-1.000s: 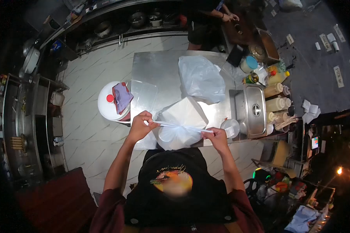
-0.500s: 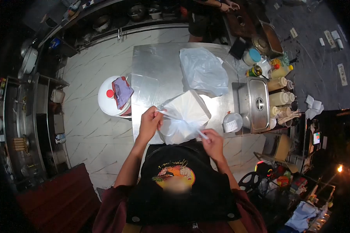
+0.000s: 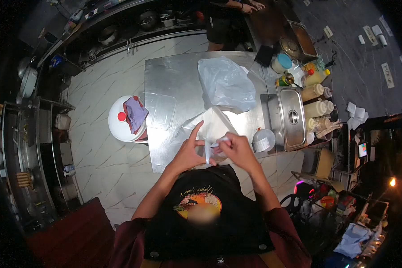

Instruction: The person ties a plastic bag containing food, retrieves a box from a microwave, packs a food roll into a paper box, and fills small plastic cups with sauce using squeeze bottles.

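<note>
A translucent plastic bag with a white box inside stands at the table's near edge, in front of my body. My left hand has its index finger raised, with a twisted strip of the bag pinched between thumb and another finger. My right hand is closed on another twisted end of the bag, just right of the left hand. Both hands partly hide the bag and box. Beyond them lies a crumpled pale plastic bag. A round clear container sits right of my right hand.
The steel table bears a clear flat lid at left. A white bucket with a purple cloth stands beside it. At right are a lidded steel pan and several sauce bottles. A co-worker stands at the back.
My hands have come close together over the bag, bringing its stretched ends inward. My left index finger has lifted. The camera view has shifted slightly.
</note>
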Available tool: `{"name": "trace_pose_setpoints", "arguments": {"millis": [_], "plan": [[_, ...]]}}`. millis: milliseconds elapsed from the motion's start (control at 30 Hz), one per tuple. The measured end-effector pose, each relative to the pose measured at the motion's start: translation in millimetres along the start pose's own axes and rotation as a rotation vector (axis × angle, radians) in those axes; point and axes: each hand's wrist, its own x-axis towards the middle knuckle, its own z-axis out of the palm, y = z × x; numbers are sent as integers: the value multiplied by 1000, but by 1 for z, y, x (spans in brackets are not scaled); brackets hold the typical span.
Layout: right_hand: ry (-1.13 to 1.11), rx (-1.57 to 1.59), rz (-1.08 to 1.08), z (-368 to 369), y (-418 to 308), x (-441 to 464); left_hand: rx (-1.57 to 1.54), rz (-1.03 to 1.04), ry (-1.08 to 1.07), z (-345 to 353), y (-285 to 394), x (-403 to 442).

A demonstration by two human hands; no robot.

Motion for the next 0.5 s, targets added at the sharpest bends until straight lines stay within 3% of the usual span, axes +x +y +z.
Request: {"name": "trace_pose_setpoints", "arguments": {"millis": [67, 167, 200, 267, 300, 333, 400, 433, 500], "plan": [[49, -118, 97, -9, 1, 15, 128, 23, 13, 5, 3, 5], [39, -339, 74, 3, 5, 20, 165, -21, -4, 15, -9, 10], [41, -230, 76, 11, 37, 25, 214, -15, 47, 19, -4, 4], [107, -135, 98, 25, 34, 25, 282, 43, 22, 20, -21, 9], [147, 16, -38, 32, 65, 31, 271, 219, 13, 20, -43, 10], [161, -52, -4, 31, 79, 35, 250, 143, 17, 21, -40, 11], [239, -311, -295, 26, 106, 46, 229, 108, 41, 19, -37, 11], [200, -325, -235, 22, 94, 45, 128, 173, -53, 11, -34, 17], [122, -358, -115, 16, 61, 39, 254, 218, 69, 17, -15, 23]]}}
